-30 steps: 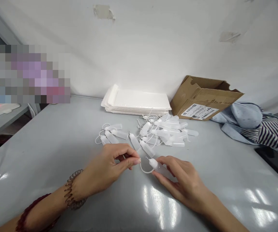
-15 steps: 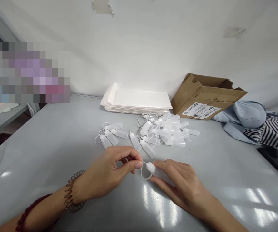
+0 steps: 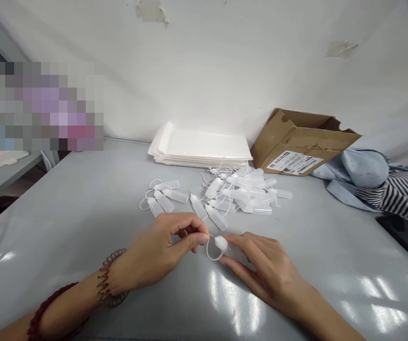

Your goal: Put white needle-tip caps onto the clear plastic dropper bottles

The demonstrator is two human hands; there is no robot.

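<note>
One translucent needle-tip dropper bottle (image 3: 226, 248) sits between the hands, low over the grey table (image 3: 83, 246), its white tip end pointing left; whether it touches the tabletop is hidden. A thin tether loop (image 3: 209, 251) curves beside its neck. The right hand (image 3: 266, 267) is curled around the bottle's body, fingers over the top and thumb along the near side. The left hand (image 3: 161, 244) has thumb and forefinger pressed together just beside the loop's upper end, though what they pinch is too fine to tell. The hands stand apart, with only the bottle and loop between them.

Just past the left fingertips, more dropper bottles (image 3: 216, 218) lie scattered in a loose spread, tangled with their loops and densest toward the right. The tabletop runs well out on both sides of the hands and toward the near edge, below the forearms. A coiled spiral bracelet (image 3: 109, 279) and a dark red beaded bracelet (image 3: 51, 308) circle the left arm.

At the table's far edge, a stack of white padded envelopes (image 3: 199, 150) and a tilted cardboard box (image 3: 305, 142) lean near the wall. Striped and pale blue cloth (image 3: 377, 184) lies right of the box, beside a black slab (image 3: 403, 241) at the table's right edge.
</note>
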